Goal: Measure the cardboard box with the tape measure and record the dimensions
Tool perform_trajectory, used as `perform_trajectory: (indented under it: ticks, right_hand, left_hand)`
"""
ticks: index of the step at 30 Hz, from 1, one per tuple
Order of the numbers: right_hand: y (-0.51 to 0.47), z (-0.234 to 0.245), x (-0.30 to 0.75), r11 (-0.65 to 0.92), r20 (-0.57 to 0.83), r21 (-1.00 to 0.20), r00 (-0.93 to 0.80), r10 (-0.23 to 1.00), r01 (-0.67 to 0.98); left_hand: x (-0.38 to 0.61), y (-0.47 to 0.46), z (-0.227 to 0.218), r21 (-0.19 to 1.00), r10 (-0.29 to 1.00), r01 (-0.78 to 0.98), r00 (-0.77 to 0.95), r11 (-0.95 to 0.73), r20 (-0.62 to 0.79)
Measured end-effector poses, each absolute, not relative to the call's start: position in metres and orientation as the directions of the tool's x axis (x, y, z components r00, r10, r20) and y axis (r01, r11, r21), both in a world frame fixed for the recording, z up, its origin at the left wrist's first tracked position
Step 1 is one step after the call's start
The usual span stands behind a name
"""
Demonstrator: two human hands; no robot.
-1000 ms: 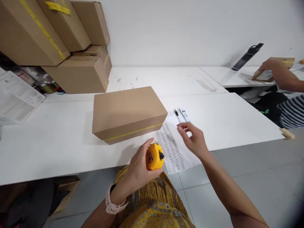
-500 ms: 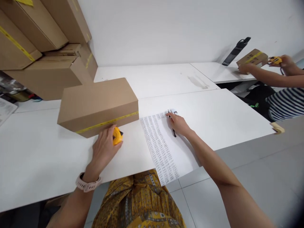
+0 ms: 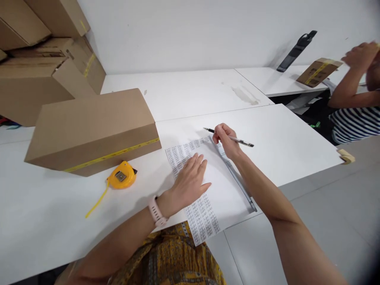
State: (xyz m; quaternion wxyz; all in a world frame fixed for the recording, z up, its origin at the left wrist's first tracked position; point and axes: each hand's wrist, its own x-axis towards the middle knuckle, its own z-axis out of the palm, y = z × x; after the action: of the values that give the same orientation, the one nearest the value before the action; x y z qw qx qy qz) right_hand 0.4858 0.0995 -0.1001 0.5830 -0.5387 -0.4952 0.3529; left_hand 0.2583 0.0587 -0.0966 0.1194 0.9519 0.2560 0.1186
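My left hand (image 3: 191, 180) lies flat on a sheet of paper (image 3: 221, 186) with columns of small writing; its fingers are stretched out. Just past the sheet's far edge, my right hand (image 3: 226, 139) is closed around a pen (image 3: 242, 141), whose tip points left. A grey-blue strip runs along the sheet's right side, partly under my right forearm. Left of the paper rests a yellow tape measure (image 3: 123, 175) with a short length of tape out. Behind it sits a closed cardboard box (image 3: 97, 122) with a yellow tape line along its front side.
Several cardboard boxes (image 3: 32, 83) are stacked at the back left. A dark bottle (image 3: 297, 51) leans by the wall at the back right, beside a small box (image 3: 319, 72). Another person's hand (image 3: 360, 55) is raised there. The white table (image 3: 297, 146) ends at the front.
My left hand has let go of the tape measure and moved right onto the paper. My right hand has picked up the pen. The other person's hands have left the small box.
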Motion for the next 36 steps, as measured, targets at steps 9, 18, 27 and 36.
perform_trajectory:
  ticks: [9,18,27,36]
  right_hand:
    - [0.114,-0.128,0.476,-0.012,0.025,-0.987,0.228,0.973,0.16]
    - [0.109,-0.128,0.479,-0.015,0.056,-0.973,0.302,0.952,0.228]
    - [0.112,-0.129,0.477,-0.035,0.089,-0.931,0.318,0.944,0.364]
    - [0.112,-0.133,0.479,-0.048,0.082,-0.92,0.308,0.948,0.39]
  left_hand:
    - [0.312,0.088,-0.123,0.222,0.522,0.511,0.853,-0.83,-0.01]
    - [0.311,0.086,-0.133,0.232,0.525,0.497,0.847,-0.836,0.08]
    - [0.311,0.086,-0.133,0.224,0.527,0.499,0.846,-0.837,0.083]
    - [0.311,0.086,-0.134,0.224,0.527,0.499,0.846,-0.837,0.087]
